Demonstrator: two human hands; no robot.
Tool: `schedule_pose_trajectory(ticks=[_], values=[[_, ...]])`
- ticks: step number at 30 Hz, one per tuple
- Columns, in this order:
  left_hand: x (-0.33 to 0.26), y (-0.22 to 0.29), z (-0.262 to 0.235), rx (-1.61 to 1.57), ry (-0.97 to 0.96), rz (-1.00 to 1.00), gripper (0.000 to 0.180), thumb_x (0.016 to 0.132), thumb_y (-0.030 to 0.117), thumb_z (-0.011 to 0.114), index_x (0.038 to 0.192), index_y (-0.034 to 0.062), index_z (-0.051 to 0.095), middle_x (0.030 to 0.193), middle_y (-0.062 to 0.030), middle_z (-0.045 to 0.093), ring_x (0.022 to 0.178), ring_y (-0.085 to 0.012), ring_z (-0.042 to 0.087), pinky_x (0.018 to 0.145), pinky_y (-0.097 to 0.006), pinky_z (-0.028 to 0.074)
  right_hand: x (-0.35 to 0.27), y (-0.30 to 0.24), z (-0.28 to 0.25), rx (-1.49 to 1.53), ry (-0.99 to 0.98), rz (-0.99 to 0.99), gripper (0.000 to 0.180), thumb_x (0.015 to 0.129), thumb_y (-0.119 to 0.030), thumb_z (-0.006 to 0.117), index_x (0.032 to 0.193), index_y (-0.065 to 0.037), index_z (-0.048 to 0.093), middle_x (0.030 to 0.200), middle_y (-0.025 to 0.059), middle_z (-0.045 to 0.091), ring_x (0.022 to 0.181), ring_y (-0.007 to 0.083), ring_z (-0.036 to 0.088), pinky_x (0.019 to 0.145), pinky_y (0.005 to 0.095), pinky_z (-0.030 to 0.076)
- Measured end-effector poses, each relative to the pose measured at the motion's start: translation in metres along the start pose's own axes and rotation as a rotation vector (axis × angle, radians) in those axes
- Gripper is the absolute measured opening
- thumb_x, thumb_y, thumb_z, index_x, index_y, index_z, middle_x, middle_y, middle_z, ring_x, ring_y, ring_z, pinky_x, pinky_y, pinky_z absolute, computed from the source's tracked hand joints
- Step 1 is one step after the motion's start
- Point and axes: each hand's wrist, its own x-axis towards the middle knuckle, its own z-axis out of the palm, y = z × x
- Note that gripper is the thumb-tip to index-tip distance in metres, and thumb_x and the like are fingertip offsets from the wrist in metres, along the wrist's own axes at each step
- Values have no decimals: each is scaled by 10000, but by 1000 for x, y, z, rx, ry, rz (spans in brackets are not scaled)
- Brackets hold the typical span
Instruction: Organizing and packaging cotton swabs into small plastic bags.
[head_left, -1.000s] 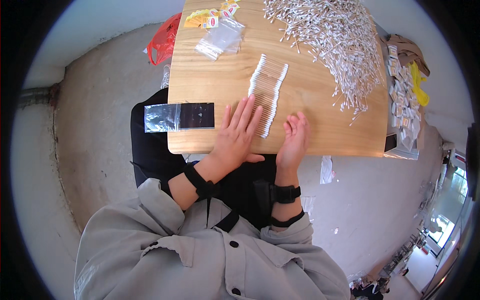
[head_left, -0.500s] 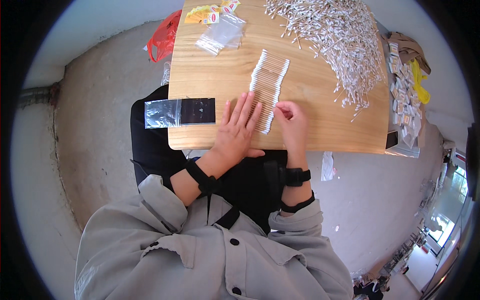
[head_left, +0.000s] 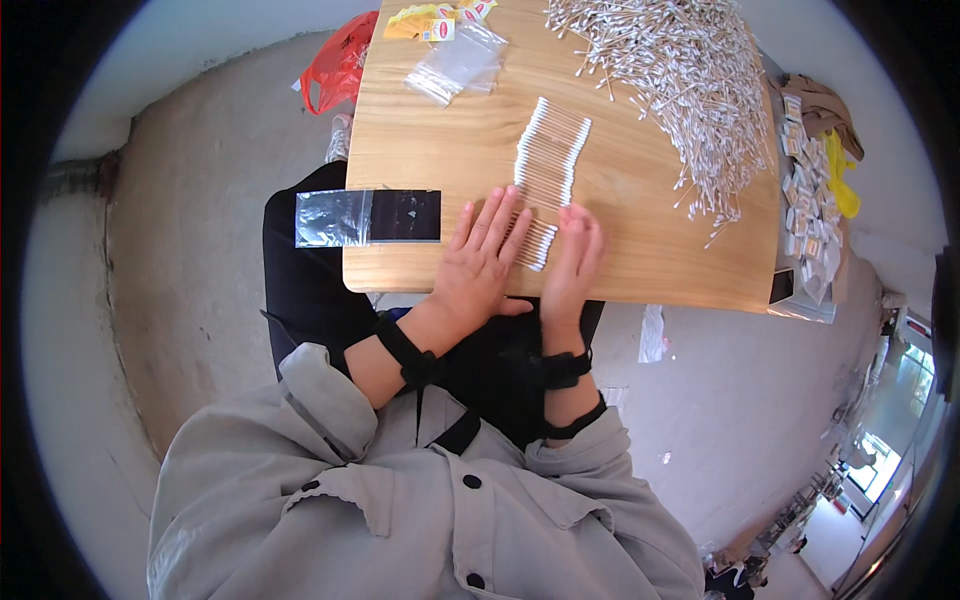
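A long row of cotton swabs (head_left: 552, 150) lies side by side on the wooden table, running away from me. Its near part, a shorter group of cotton swabs (head_left: 537, 243), sits slightly apart from the far part. My left hand (head_left: 478, 258) lies flat with fingers spread, its fingertips over the left ends of the near swabs. At the row's right edge is my right hand (head_left: 574, 255), upright on its side, fingers bent and pressed together at the swab ends. What those fingers hold, if anything, is hidden.
A big pile of loose cotton swabs (head_left: 690, 90) covers the far right. Clear plastic bags (head_left: 455, 65) and yellow cards (head_left: 410, 22) lie far left. A black-and-clear packet (head_left: 370, 218) overhangs the left edge. Small packed boxes (head_left: 805, 200) are beyond the right edge, a red bag (head_left: 340, 65) at left.
My right hand has shifted from a pinch beside the row to fingers upright against its right edge. A small break now shows in the row there. My left hand stays flat.
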Motion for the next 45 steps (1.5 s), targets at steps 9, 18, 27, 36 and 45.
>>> schedule_pose_trajectory(ticks=[9,18,27,36,45], values=[[-12,-10,-3,-91,21,21,1098,564,341,794,1429,-70,257,1530,-233,213,1426,-362,223,1162,-451,190,-25,4,33,131,9,-48,453,1027,-295,328,1324,38,407,1333,172,402,1253,285,403,1082,402,292],[-34,-42,-9,62,37,-119,993,682,402,710,1432,-73,265,1532,-231,214,1446,-341,174,1168,-481,91,-28,-11,83,19,-103,-95,461,1019,-317,308,1277,37,451,1267,172,466,1215,293,413,1053,396,296],[-51,-69,-33,128,60,-254,1089,669,599,671,1442,-53,264,1539,-201,218,1448,-309,175,1160,-510,101,-21,-9,123,419,-156,41,474,1025,-333,281,1261,36,461,1273,164,469,1213,270,441,1060,384,321],[-54,-72,-27,244,36,-263,992,732,536,628,1447,-49,264,1538,-210,221,1447,-326,176,1150,-517,119,-33,-19,122,95,-263,-3,389,1016,-250,369,1259,38,466,1299,177,443,1234,279,437,1080,389,328],[-53,-69,-42,153,-39,-271,1051,694,591,646,1437,-62,292,1545,-208,206,1454,-323,157,1152,-526,101,-8,-19,127,-864,-203,-638,405,838,-44,533,1241,-24,501,1221,167,451,1187,364,432,1004,466,360]])
